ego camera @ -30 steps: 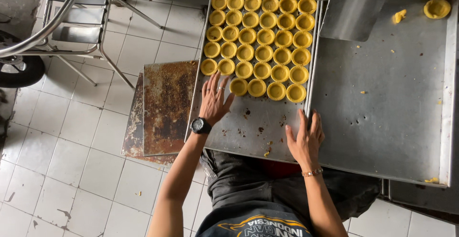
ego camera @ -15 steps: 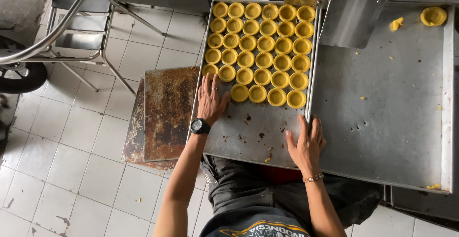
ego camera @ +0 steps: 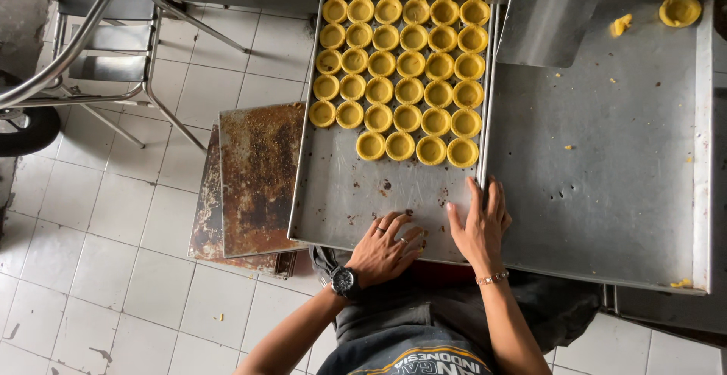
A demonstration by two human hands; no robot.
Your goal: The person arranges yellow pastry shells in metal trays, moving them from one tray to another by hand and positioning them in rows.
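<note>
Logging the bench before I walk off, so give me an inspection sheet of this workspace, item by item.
Surface: steel table, scratched, with dough crumbs.
Job's things: baking tray with yellow tart shells in rows at its far end; near end bare.
Clutter: one loose shell, dough scrap.
Grippers: left hand and right hand flat on the tray's near edge, holding nothing.
Cables: nothing seen.
Surroundings: rusty trays stacked on the tiled floor, metal chair.
</note>
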